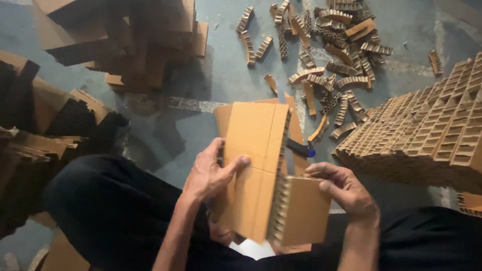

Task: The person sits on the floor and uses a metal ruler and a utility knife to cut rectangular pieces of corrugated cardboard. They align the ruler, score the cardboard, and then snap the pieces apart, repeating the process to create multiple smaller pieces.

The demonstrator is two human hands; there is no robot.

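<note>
My left hand (210, 173) grips the left edge of a brown honeycomb cardboard panel (253, 150), thumb pressed on its flat face. My right hand (344, 190) holds the lower right flap of the same panel (304, 211), which is bent along a cut showing the honeycomb core. A dark handle with a blue end, possibly a knife (301, 149), pokes out behind the panel near my right fingers. The panel rests over my lap in dark trousers.
Several small honeycomb offcut strips (331, 55) lie scattered on the grey floor ahead. A large honeycomb slab (432, 135) lies at the right. Stacks of folded cardboard pieces (135, 35) sit at upper left, with more cardboard (45, 130) at the left.
</note>
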